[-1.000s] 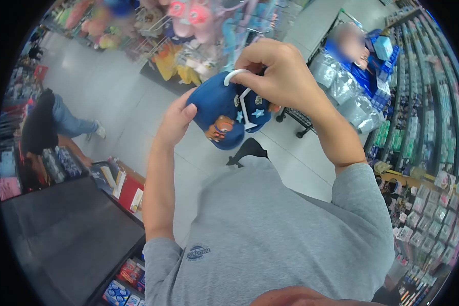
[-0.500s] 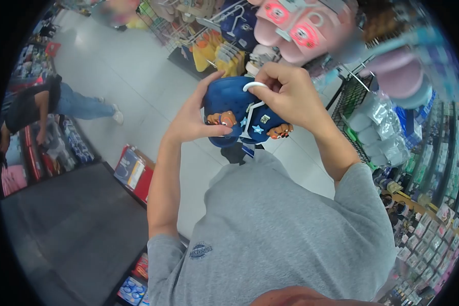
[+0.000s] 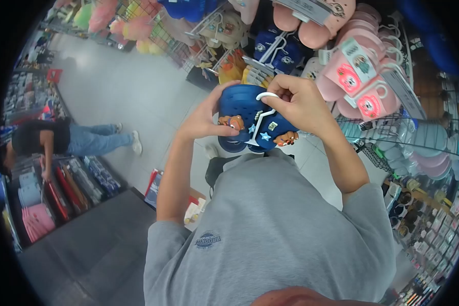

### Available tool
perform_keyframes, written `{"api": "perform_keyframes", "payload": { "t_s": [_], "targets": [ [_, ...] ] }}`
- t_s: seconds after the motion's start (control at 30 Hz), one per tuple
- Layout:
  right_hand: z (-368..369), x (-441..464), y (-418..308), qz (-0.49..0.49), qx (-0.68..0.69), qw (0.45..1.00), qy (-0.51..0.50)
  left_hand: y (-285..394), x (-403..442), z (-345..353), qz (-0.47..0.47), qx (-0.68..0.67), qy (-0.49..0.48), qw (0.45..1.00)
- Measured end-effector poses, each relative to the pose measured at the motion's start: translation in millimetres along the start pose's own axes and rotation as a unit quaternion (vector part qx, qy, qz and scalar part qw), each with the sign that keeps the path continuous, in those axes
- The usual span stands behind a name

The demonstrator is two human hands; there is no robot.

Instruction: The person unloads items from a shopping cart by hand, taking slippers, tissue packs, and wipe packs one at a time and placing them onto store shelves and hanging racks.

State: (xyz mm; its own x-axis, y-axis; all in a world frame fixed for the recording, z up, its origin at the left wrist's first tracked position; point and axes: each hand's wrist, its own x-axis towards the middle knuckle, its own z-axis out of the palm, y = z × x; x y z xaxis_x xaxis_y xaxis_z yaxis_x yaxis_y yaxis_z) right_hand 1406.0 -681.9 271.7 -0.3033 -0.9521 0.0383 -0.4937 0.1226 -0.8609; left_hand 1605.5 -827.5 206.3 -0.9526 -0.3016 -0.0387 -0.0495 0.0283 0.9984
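A pair of dark blue clogs (image 3: 237, 100) is held in front of my chest, decorated with brown bear figures and light blue stars. My left hand (image 3: 201, 118) grips the left side of the pair, its thumb over the front near one bear (image 3: 231, 122). A white plastic hanger (image 3: 260, 126) runs down between the two shoes. The fingers of my right hand (image 3: 300, 104) pinch the hanger near its hooked top, beside the right shoe.
Racks ahead carry pink slippers (image 3: 349, 76), blue clogs (image 3: 280, 50) and yellow footwear (image 3: 255, 76). Small packaged goods (image 3: 436, 229) hang at the right. A person (image 3: 46, 137) stands at the left by a bin of goods. A dark surface (image 3: 94, 250) lies at the lower left.
My view has shifted, so the racks and the person sit lower in it, and the pink slippers farther right. Both hands keep their hold on the clogs and hanger.
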Motion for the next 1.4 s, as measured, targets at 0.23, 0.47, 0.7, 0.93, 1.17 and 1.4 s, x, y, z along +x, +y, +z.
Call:
{"api": "perform_keyframes", "payload": {
  "t_s": [0.23, 0.47, 0.7, 0.93, 1.17, 1.4],
  "targets": [
    [64.2, 78.1, -9.1, 0.066, 0.007, 0.996, 0.057, -29.2, 32.8, -115.6, -0.001, -0.029, -0.077, 0.997],
    [150.4, 153.1, -24.1, 0.103, -0.009, 0.98, 0.171, -53.4, 59.1, -237.1, -0.015, -0.053, -0.17, 0.984],
    [199.9, 176.1, -22.4, 0.153, -0.058, 0.95, 0.265, -73.8, 83.1, -291.0, -0.032, -0.024, -0.265, 0.963],
    [213.4, 151.3, -8.1, 0.236, -0.083, 0.902, 0.351, -99.9, 118.6, -254.1, -0.039, 0.058, -0.28, 0.957],
    [221.2, 109.4, 37.8, 0.29, -0.05, 0.862, 0.413, -143.0, 137.9, -210.9, -0.083, 0.09, -0.325, 0.938],
    [188.7, 57.0, 109.0, 0.295, 0.022, 0.871, 0.393, -173.7, 163.5, -156.4, -0.184, 0.027, -0.359, 0.915]
  ]
}}
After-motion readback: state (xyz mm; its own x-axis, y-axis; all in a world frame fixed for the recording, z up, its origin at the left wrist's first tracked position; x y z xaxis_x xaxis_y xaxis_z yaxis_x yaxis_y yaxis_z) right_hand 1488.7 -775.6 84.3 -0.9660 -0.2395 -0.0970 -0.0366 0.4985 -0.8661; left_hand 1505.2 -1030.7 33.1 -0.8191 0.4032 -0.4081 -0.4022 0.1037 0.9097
